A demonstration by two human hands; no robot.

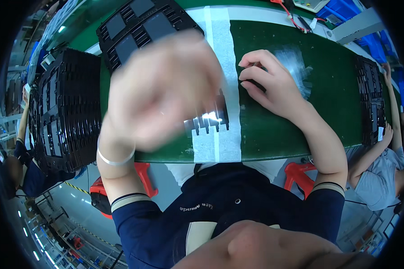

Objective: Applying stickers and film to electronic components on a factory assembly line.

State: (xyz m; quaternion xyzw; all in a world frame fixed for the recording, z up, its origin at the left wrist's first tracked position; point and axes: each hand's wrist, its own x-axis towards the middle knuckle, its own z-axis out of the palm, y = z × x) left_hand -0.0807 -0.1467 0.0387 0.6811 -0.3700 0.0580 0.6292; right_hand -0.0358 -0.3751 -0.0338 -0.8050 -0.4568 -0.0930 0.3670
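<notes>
My left hand is raised close to the view, smeared by motion. Its fingers cannot be made out, nor whether anything is in them. It covers part of a black tray with grey rectangular panels. Below and right of that hand, several thin shiny strips with dark ends lie side by side on a white cloth band. My right hand is over the green table mat, just right of the band. Its fingers are loosely curled with gaps between them, and nothing shows in them. Beside it lies a heap of clear film pieces.
A tall stack of black trays stands at the left. Another black tray sits at the right edge, near a co-worker's hand. Red and black leads and blue bins are at the back right. Red stools stand below the table.
</notes>
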